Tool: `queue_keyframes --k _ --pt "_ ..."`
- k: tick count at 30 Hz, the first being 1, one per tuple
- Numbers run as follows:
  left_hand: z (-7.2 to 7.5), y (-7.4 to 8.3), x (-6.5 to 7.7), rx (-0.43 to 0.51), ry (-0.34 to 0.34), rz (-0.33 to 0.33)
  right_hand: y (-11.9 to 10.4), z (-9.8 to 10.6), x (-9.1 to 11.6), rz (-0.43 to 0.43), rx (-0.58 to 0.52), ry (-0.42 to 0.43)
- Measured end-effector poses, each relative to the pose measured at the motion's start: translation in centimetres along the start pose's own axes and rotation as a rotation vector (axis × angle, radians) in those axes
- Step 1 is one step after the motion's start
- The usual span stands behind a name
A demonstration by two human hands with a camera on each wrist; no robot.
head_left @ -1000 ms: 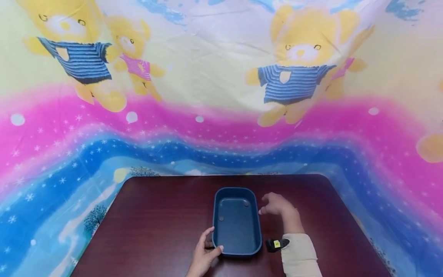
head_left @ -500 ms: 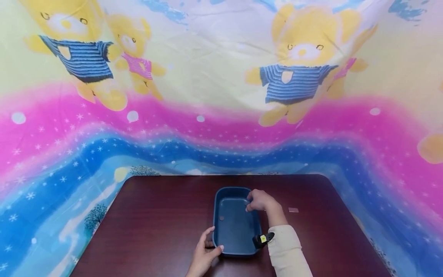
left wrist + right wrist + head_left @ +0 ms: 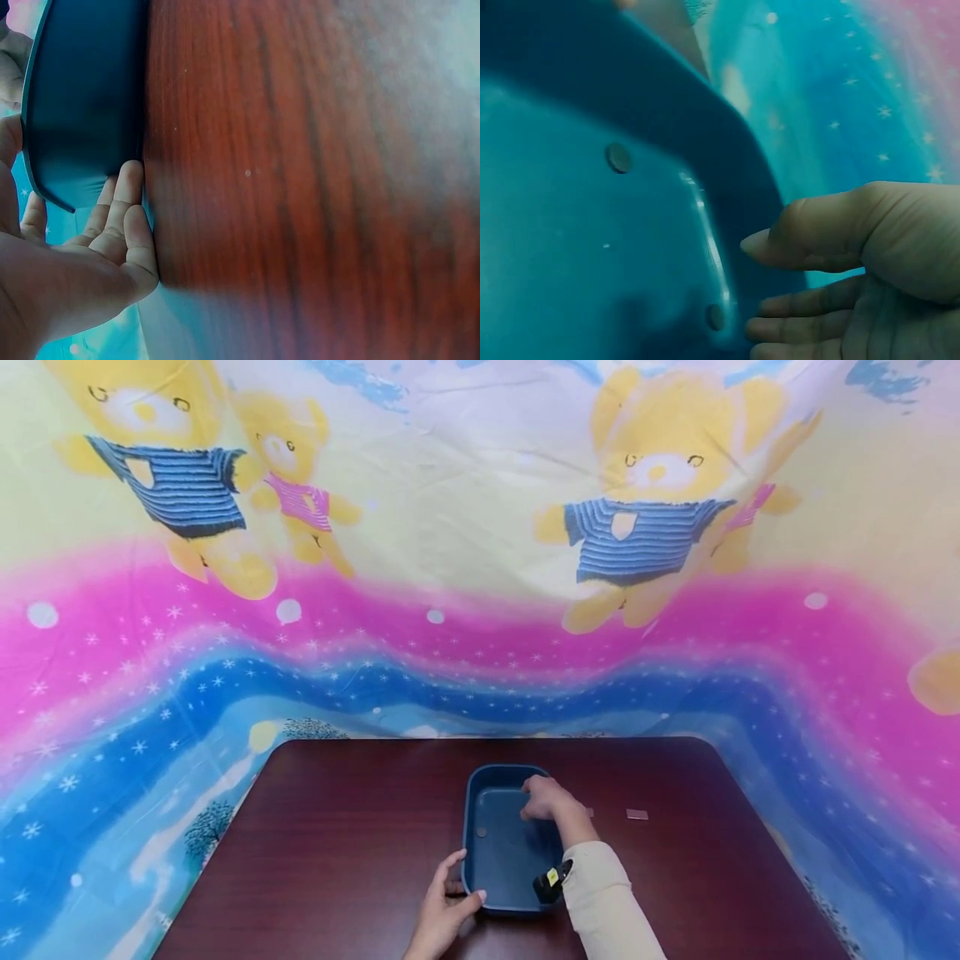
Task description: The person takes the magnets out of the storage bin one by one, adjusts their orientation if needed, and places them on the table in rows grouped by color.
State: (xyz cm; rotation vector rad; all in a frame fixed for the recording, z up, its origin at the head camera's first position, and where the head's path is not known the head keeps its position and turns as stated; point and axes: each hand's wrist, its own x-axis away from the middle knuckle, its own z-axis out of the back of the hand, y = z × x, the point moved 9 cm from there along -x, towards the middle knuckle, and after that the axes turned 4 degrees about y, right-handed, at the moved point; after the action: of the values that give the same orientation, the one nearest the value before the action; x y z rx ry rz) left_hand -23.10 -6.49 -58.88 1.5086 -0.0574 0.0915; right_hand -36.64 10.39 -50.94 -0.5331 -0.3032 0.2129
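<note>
A deep, dark blue rectangular box [image 3: 506, 868] with rounded corners stands on the table. My left hand [image 3: 444, 910] holds its near left corner, thumb at the rim and fingers against the outer wall [image 3: 94, 90]. Over the far right part of the box, my right hand [image 3: 547, 799] reaches inside. In the right wrist view its thumb and fingers are apart with nothing between them. A small coin-like disc [image 3: 716, 316] lies on the box floor close to those fingertips; the hand hides it in the head view. Another disc [image 3: 481, 832] lies near the left wall.
Right of the box, two small pale pinkish rectangles [image 3: 637, 815] lie on the dark reddish wooden table [image 3: 360, 827], one partly behind the right forearm. A printed bear curtain [image 3: 450, 568] hangs behind the table. A black strapped device [image 3: 552, 881] sits at the right wrist.
My right hand has moved left from beside the box, over its right rim and into it. The pinkish rectangles have come into sight. The left hand and box stay put.
</note>
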Motion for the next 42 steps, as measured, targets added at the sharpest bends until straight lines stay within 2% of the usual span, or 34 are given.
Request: queue_keyframes --k 6,13,18,21,22,25,33,37,40,42 --pt "0.1 0.5 0.2 -0.003 0.005 0.005 -0.2 -0.8 -0.6 0.007 -0.01 0.027" --pt "0.1 -0.5 -0.1 -0.015 0.009 0.019 0.3 -1.8 -1.5 -0.021 -0.065 0.109" --pt "0.1 -0.4 0.2 -0.018 0.004 0.037 1.4 -3.2 -1.7 -0.031 -0.104 0.134" --pt "0.1 -0.7 0.2 -0.02 0.005 0.057 1.8 -3.8 -1.9 -0.023 -0.095 0.15" --pt "0.1 -1.3 0.0 -0.025 0.008 0.064 1.9 -3.9 -1.9 -0.021 -0.096 0.158" --pt "0.1 -1.1 0.0 -0.02 0.004 0.069 2.1 -4.0 -2.3 0.009 -0.111 0.189" --pt "0.2 -0.7 -0.2 -0.016 -0.001 0.043 2.9 -4.4 -3.1 0.041 -0.31 0.234" --pt "0.1 -0.6 -0.2 -0.006 -0.013 0.033 3.5 -4.1 -3.1 -0.001 -0.343 0.322" --pt "0.1 -0.6 -0.2 0.006 -0.027 0.038 4.0 -4.0 -3.0 -0.063 -0.303 0.376" --pt "0.0 -0.8 -0.3 0.011 -0.035 0.048 4.2 -4.3 -3.0 -0.102 -0.258 0.38"
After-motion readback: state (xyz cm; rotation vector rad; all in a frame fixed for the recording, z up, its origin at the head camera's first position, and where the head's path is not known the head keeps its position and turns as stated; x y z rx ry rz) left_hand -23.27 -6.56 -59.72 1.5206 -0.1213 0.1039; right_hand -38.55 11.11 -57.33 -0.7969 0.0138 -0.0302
